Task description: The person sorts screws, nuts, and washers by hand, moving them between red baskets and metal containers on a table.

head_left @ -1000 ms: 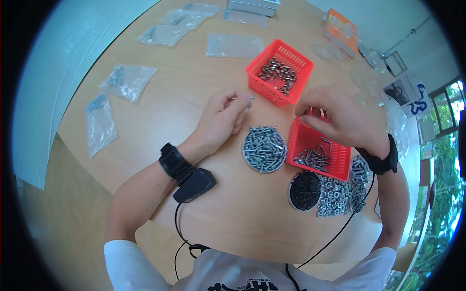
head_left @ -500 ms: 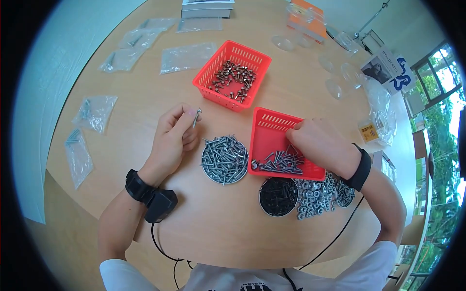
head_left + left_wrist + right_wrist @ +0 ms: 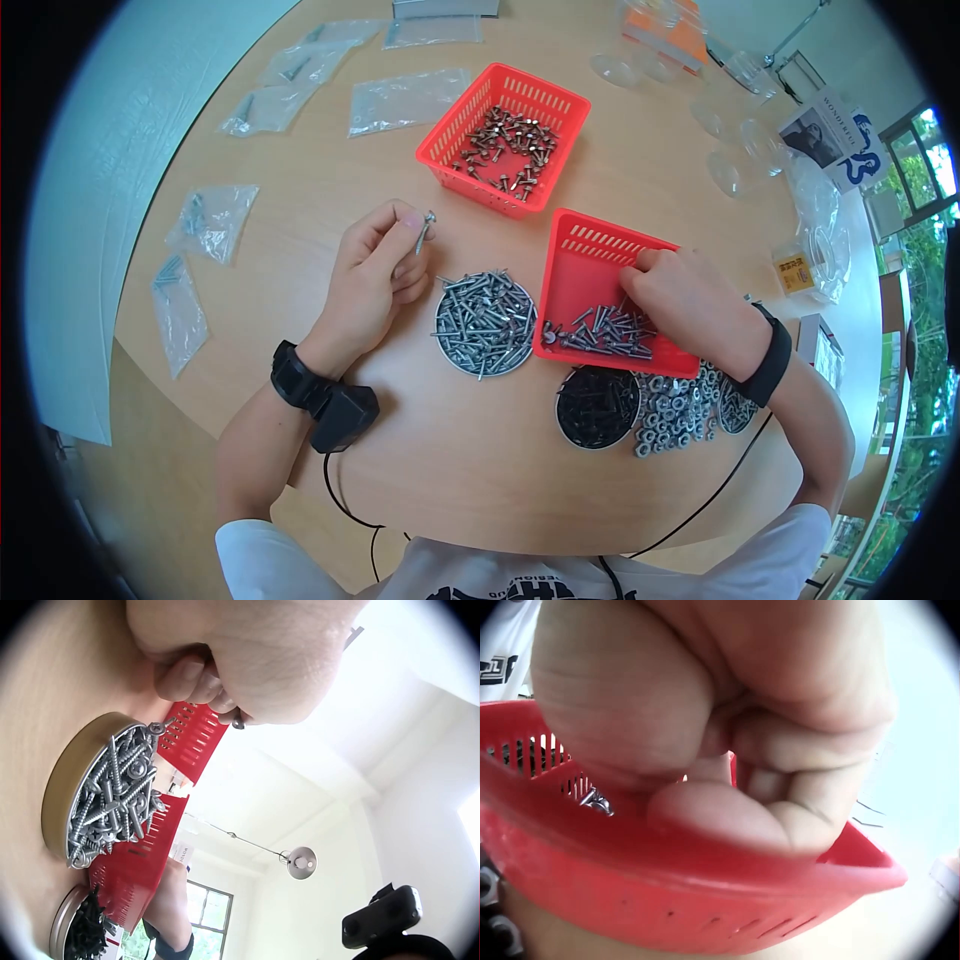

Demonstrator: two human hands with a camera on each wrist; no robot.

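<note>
In the head view my left hand point(image 3: 372, 275) pinches a silver screw point(image 3: 425, 230) between thumb and forefinger, its head pointing up. Only the head of this screw point(image 3: 238, 722) shows past the fingers in the left wrist view. My right hand point(image 3: 685, 305) reaches over the side of the nearer red basket point(image 3: 580, 265), fingers bent down beside the loose screws point(image 3: 605, 330) inside. Its fingertips are hidden, and I cannot tell whether they hold a screw. Between the hands stands a round tin heaped with silver screws point(image 3: 485, 322).
The farther red basket point(image 3: 450, 170) holds brownish bolts. Near the front are a tin of black screws point(image 3: 598, 408) and a patch of nuts point(image 3: 675, 410). Clear plastic bags point(image 3: 215, 222) lie on the left and at the back; clear round lids point(image 3: 735, 172) lie at the right.
My right hand has come down from above the far end of the nearer basket to the screws inside it. My left hand keeps its pinch on the screw. The head view has shifted.
</note>
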